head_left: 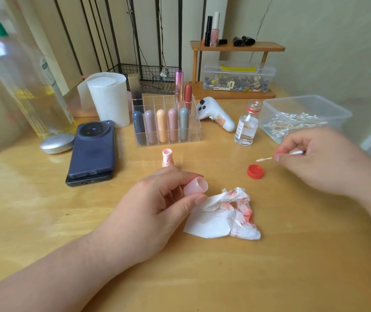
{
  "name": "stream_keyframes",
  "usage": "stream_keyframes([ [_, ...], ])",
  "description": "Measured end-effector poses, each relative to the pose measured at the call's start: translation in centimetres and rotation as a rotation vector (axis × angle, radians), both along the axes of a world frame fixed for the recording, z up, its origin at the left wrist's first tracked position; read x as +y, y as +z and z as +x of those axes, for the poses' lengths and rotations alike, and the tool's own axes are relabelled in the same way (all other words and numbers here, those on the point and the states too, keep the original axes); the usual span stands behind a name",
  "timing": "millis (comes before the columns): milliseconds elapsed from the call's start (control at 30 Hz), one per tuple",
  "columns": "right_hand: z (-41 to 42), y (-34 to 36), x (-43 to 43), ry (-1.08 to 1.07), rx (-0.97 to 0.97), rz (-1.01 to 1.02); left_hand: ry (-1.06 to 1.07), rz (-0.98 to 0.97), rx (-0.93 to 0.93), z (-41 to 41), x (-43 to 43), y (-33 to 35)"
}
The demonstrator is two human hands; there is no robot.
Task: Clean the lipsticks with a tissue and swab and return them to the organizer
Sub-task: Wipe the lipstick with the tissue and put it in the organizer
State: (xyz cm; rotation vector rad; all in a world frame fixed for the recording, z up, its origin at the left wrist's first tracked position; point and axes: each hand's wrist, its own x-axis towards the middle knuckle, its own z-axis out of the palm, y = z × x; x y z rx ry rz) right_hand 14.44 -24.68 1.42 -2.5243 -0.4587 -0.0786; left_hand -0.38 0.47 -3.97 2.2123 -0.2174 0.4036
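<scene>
On the wooden table [292, 266], the left hand [157, 206] grips a pink lipstick cap [195, 186] just beside the stained tissue [222, 215]. The right hand [315, 163] pinches a swab [264, 159] near a red bottle cap [255, 171]. The uncapped lipstick [167, 158] stands before the organizer [166, 131], between stacked phones [92, 152] and an open glass bottle [246, 129].

The near side of the table [292, 278] is open wood where a hand can slide. In the middle lie a crumpled tissue [222, 218] and a red cap [255, 171]. An open lipstick [167, 157] stands right by the near side of the organizer [166, 123]. Right of it stand a small bottle [246, 129] and a swab box [303, 109]. Two phones [92, 152] block the left.
</scene>
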Motion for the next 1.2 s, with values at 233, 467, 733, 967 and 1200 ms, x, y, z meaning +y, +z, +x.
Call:
stream_keyframes([
  [233, 0.1, -0.9, 0.5, 0.009, 0.019, -0.129, 0.058, -0.041, 0.012, -0.2, -0.2, 0.0],
  [467, 0.2, -0.4, 0.5, -0.017, 0.017, -0.105, 0.023, -0.081, 0.039, -0.3, -0.4, 0.5],
  [733, -0.1, 0.0, 0.4, -0.028, 0.056, -0.113, 0.029, -0.066, 0.015, -0.2, -0.3, 0.4],
  [967, 0.1, -0.1, 0.3, -0.003, 0.018, -0.07, 0.008, -0.051, -0.005, -0.1, -0.2, 0.4],
  [1200, 0.5, -0.4, 0.1, 0.023, -0.021, -0.039, -0.003, -0.043, 0.016, 0.0, -0.1, 0.2],
])
